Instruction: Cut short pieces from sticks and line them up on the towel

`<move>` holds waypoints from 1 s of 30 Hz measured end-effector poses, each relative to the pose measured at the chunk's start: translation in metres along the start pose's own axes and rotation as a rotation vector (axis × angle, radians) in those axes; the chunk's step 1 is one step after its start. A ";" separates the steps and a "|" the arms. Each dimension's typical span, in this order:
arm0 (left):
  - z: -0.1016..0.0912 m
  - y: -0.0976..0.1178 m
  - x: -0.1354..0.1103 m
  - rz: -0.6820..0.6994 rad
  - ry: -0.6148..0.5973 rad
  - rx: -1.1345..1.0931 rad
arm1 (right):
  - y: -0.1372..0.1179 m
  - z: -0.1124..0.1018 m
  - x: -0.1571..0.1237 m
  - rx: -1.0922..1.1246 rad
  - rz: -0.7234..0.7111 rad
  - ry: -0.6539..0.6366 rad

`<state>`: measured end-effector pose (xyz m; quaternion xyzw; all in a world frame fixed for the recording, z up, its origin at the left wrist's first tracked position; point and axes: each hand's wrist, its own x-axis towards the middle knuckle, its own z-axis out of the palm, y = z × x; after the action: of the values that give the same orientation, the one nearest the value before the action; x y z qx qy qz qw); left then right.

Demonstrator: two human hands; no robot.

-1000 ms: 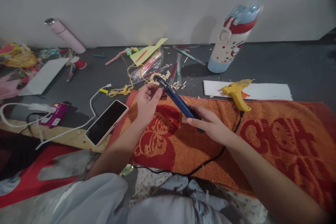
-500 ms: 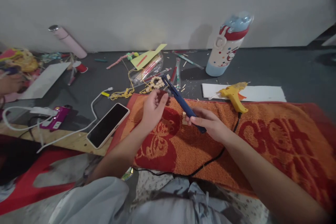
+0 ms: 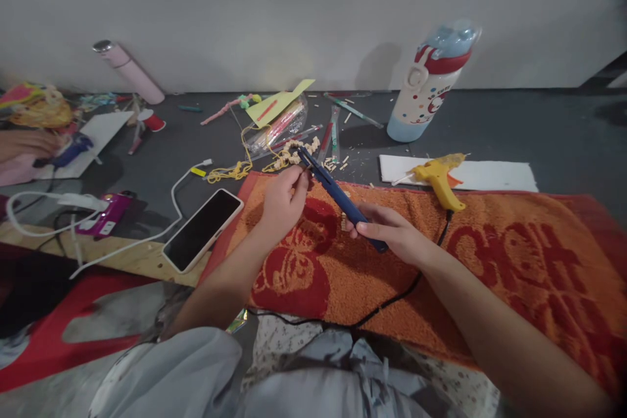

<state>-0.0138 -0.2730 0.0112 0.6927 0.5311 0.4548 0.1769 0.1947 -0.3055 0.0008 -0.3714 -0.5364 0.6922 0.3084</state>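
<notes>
One cord [image 3: 385, 307] crosses the towel [image 3: 350, 277] near the right hand [image 3: 392, 232]

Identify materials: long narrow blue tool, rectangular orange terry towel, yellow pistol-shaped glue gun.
Blue tool in right hand: plastic or painted metal; smooth, dull surface leaves it open.
Orange towel: matte terry cloth, probably cotton; nubby pile.
Yellow glue gun: likely moulded plastic, fairly smooth; uniform colour, rounded grip.
</notes>
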 end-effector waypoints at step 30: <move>0.003 -0.007 0.000 -0.029 -0.088 -0.084 | 0.006 -0.003 0.000 -0.079 0.043 0.072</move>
<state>-0.0156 -0.2693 0.0044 0.6963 0.5131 0.4431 0.2357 0.1967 -0.3056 -0.0050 -0.4193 -0.5436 0.6633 0.2977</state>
